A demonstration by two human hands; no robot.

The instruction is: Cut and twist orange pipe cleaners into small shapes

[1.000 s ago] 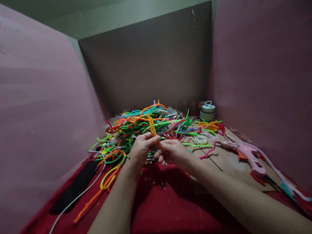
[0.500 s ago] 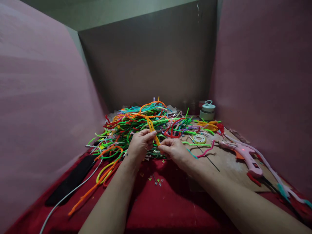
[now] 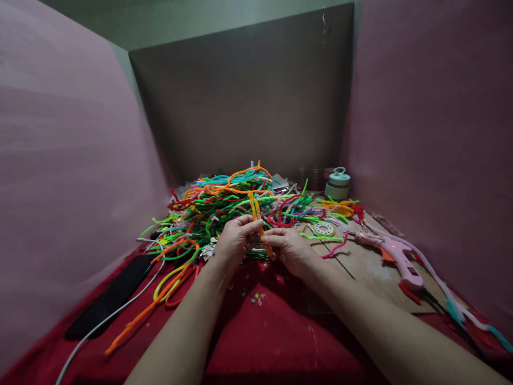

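Note:
Between my two hands stands a folded yellow-orange pipe cleaner (image 3: 255, 206), its narrow loop pointing up and away from me. My left hand (image 3: 239, 238) pinches it at the middle between thumb and fingers. Lower down, my right hand (image 3: 286, 246) grips its bottom part with thumb and fingertips. Behind the hands lies a big tangled pile of coloured pipe cleaners (image 3: 224, 206), mostly green, with orange, red, blue and pink ones. Small cut scraps (image 3: 254, 297) lie on the red cloth (image 3: 264, 342) below my hands.
To the right, a pink glue gun (image 3: 395, 254) with a lit red light rests on a brown board (image 3: 371, 283). Near it are a white ring-shaped disc (image 3: 324, 229), a thin dark stick (image 3: 339, 260) and a mint jar (image 3: 337, 184). A black phone-like slab (image 3: 110, 299) and white cable (image 3: 116, 319) lie left.
My right hand has shifted its hold along the pipe cleaner's lower part, and its lower end now sticks out below the fingers. The view has moved slightly.

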